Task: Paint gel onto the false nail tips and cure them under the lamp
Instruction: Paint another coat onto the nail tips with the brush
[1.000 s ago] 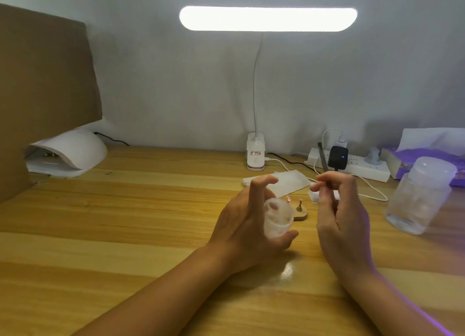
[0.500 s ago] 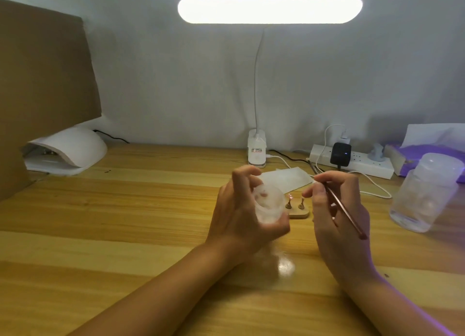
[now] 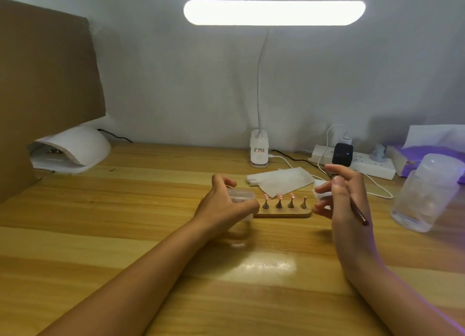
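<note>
A wooden desk [image 3: 125,235] fills the view, with a cardboard sheet [image 3: 45,84] standing at its left edge and a lit desk lamp [image 3: 274,12] overhead. The white curing lamp [image 3: 75,147] sits at the far left, well apart from the hands. On the right stands a large clear jar [image 3: 425,194], with a power strip [image 3: 372,166] behind it. A white wipe [image 3: 279,182] lies near the middle.

The left hand [image 3: 224,210] curls around a small clear pot [image 3: 241,196], held just above the desk. The right hand [image 3: 347,210] pinches a thin brush [image 3: 358,211] and also holds a small white piece [image 3: 320,193], possibly the pot's lid.

Between the hands a wooden stand [image 3: 284,213] rests on the desk, its pegs carrying pinkish nail tips [image 3: 279,197].
</note>
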Tool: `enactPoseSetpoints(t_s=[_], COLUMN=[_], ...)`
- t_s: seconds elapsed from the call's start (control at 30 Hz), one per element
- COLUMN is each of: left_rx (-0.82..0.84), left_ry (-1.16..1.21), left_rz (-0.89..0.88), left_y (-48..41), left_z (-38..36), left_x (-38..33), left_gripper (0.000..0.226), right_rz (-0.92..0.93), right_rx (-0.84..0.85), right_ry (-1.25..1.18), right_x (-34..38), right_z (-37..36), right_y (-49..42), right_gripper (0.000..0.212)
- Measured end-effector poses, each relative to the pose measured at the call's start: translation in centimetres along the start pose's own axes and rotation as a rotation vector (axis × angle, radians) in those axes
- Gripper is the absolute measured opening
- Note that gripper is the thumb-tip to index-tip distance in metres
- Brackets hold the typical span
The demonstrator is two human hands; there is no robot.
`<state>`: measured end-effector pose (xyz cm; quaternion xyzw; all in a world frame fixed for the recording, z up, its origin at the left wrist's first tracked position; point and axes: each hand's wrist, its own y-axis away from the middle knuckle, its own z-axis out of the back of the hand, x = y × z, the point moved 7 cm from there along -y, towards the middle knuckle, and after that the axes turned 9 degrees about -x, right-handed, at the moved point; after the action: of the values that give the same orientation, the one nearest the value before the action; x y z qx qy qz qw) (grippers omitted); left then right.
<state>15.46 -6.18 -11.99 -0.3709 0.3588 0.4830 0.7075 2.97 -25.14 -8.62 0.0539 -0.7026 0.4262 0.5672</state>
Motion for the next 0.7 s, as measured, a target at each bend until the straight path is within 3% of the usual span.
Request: enactPoseSetpoints(t_s=[0.3,0.53,0.7], left_rx=[-0.032,-0.247,-0.325], left_ry=[-0.071,-0.125,-0.146], left_rz=[-0.133,-0.223,-0.360], left_y=[0.6,0.7,1.3], left_z=[-0.5,0.8,1.1], left_x=[-0.7,-1.2,-2.2], left_gripper=[0.071,0.075,0.077], right_rz=[-0.112,-0.003,0.223], right_rx=[0.031,0.016,0.028], right_ry=[-0.010,-0.023,-0.001], right_x=[-1.3,0.1,2.8], right_z=[-0.4,-0.2,-0.6], right_y=[-0.3,0.2,1.2], right_gripper=[0.023,0.015,0.016])
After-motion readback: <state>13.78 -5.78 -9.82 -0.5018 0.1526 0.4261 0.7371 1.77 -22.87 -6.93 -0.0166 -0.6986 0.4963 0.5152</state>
